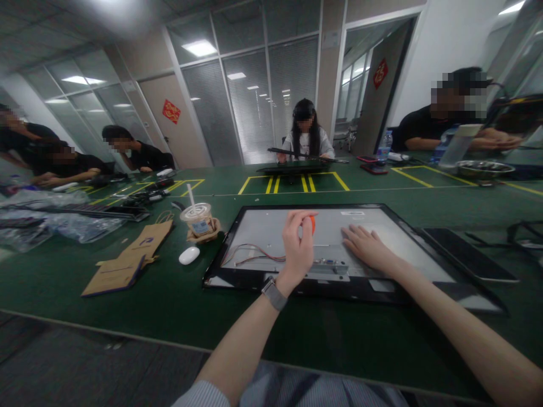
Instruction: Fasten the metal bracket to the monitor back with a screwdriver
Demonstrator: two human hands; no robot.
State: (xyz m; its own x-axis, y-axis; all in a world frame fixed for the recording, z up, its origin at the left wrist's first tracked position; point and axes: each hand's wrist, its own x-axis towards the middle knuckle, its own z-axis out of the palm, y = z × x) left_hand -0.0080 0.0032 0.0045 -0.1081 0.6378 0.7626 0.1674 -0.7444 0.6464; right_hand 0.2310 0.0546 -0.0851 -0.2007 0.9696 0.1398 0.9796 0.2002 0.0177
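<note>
My left hand (298,243), with a watch (274,292) on its wrist, is raised over the middle of a display panel. Its fingers curl round an orange rounded handle (313,224), most of which the hand hides. Lying flat with fingers spread, my right hand (367,247) rests on the grey metal back of the display panel (263,223), which has a black frame. Below the left hand, a metal bracket with ports (333,265) is fixed near the panel's front edge. Thin red and black wires (254,249) run across the panel's left part.
A lidded drink cup (196,217), a white mouse (189,255) and brown paper bags (127,260) stand left of the panel. To the right lies a black flat device (469,254). Across the green table (169,316), a person (305,138) handles another panel; several others sit around.
</note>
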